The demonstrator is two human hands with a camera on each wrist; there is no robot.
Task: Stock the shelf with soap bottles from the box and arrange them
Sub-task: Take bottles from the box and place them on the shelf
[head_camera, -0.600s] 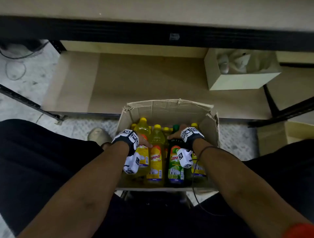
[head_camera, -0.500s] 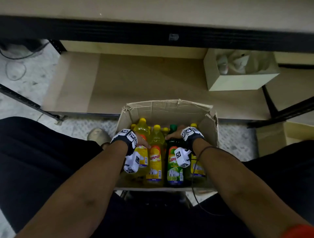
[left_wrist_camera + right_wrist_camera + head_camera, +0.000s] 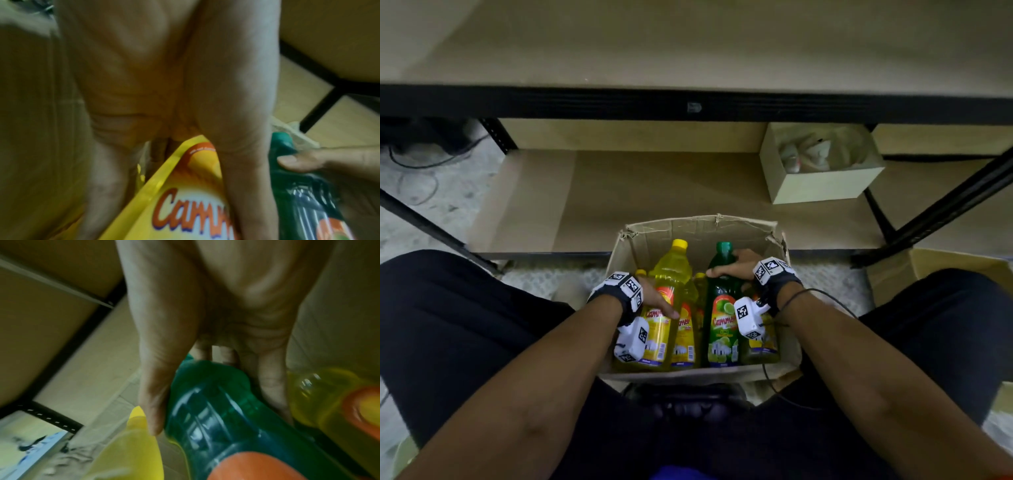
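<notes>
My left hand (image 3: 654, 299) wraps the yellow bottle (image 3: 666, 291) at its label, my right hand (image 3: 736, 265) clasps the green bottle (image 3: 722, 305) by its shoulder, both partly raised in the box (image 3: 702, 228). Full, heavy, slick plastic, I judge; gripping the ribbed shoulder seems safest.

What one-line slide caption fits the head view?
Left hand grips a yellow soap bottle, right hand a green bottle, in the cardboard box.
</notes>
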